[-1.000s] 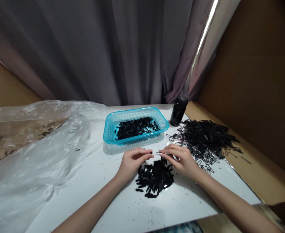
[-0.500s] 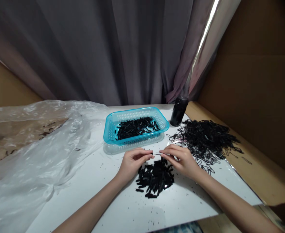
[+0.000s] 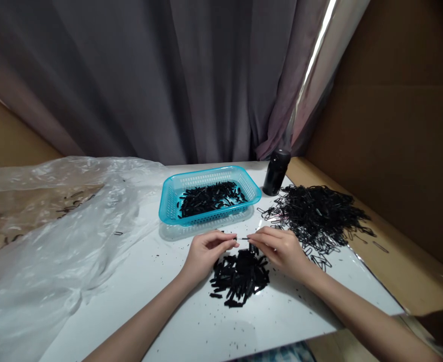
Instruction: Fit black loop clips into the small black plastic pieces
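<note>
Inward from the near edge of the worktop (image 3: 191, 327): thin dark piece (image 3: 243, 239) spanning between left hand (image 3: 206, 250) and right hand (image 3: 284, 247), both pinching with fingertips.

A thin, dark, wire-like piece (image 3: 244, 239) juts roughly level from the right hand (image 3: 281, 247) toward a small black piece (image 3: 235, 239) pinched in the left hand (image 3: 206, 249).

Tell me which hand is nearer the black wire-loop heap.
Right. The right hand is just left of the wire-loop heap, slightly closer to the camera; the left hand is farther left, in front of the blue basket.
</note>
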Demonstrator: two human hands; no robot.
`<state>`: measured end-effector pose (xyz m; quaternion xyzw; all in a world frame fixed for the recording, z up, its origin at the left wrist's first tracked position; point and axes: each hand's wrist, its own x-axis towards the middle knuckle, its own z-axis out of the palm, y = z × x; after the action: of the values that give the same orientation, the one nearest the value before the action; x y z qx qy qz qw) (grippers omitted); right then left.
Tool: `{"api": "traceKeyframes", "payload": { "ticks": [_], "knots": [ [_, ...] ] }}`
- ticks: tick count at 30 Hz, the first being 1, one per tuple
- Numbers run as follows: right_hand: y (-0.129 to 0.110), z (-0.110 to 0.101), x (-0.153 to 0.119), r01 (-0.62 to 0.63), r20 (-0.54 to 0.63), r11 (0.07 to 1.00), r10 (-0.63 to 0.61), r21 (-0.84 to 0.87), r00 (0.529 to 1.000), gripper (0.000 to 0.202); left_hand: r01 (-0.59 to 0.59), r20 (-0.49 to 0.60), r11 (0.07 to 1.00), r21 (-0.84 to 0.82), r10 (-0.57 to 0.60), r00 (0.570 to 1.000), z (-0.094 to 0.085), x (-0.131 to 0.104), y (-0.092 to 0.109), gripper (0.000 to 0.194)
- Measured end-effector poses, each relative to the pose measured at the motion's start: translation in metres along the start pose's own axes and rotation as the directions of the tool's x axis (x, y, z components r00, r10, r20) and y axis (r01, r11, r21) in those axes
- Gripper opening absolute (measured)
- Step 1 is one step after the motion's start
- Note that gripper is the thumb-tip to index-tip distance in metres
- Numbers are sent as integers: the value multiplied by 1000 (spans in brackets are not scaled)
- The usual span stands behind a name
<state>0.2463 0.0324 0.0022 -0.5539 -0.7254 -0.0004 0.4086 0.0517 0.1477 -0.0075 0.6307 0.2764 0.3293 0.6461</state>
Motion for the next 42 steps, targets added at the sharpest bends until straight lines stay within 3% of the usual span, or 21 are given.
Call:
{"api": "traceKeyframes", "payload": {
  "ticks": [15, 24, 42],
  "knots": [
    [-13, -5, 10, -106, 12, 950, 107, 292, 994, 17, 42, -18, 998, -37, -43, 999, -1, 4, 1, 21],
    [1, -5, 8, -112, -53, 973, 125, 203, 991, 12, 77, 23, 991, -109, -75, 997, 1, 4, 2, 48],
    [-3, -4, 4, 0, 5, 998, 0, 57, 1000, 14, 120, -50, 980, -160, -129, 990, 2, 3, 5, 46]
  ]
}}
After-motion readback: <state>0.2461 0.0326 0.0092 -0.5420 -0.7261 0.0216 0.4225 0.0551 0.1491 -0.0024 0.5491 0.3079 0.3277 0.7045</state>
